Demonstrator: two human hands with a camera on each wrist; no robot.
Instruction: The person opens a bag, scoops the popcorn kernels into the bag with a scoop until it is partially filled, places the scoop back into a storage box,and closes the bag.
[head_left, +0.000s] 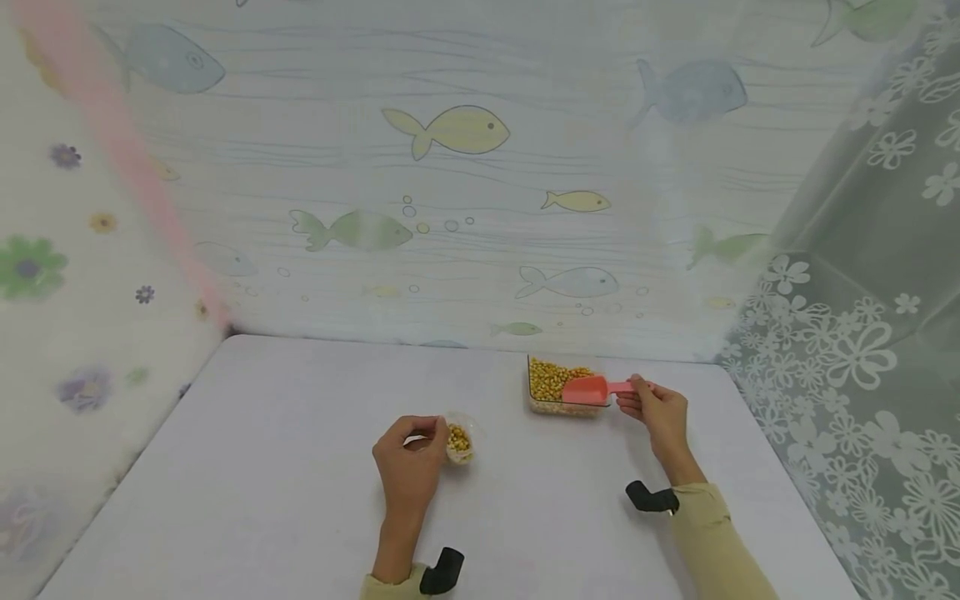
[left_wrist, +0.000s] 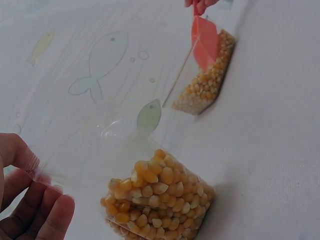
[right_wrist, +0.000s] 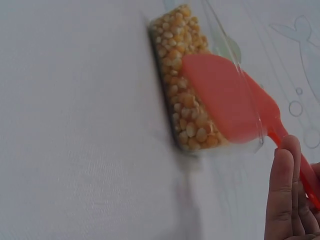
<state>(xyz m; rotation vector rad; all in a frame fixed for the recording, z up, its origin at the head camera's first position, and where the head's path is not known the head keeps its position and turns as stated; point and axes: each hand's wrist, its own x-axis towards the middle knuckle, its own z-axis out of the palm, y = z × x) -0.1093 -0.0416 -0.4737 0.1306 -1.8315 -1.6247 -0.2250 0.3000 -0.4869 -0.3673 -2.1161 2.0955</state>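
My left hand (head_left: 411, 454) pinches the edge of a clear plastic bag (left_wrist: 75, 165) between thumb and fingers. Corn kernels (left_wrist: 155, 195) fill the lower part of that bag, which stands on the table. Farther back and to the right is a clear rectangular container (head_left: 567, 410) of corn kernels (head_left: 551, 379). My right hand (head_left: 657, 412) grips the handle of a red scoop (head_left: 587, 390) at the container's right side. The scoop's blade (right_wrist: 220, 95) lies inside the container, its tip against the kernels.
A white-covered table (head_left: 285, 467) carries both the bag and the container. Behind it hangs a curtain (head_left: 457, 250) printed with fish, close to the container. At the right hangs a sheer curtain (head_left: 855, 367) with white flowers.
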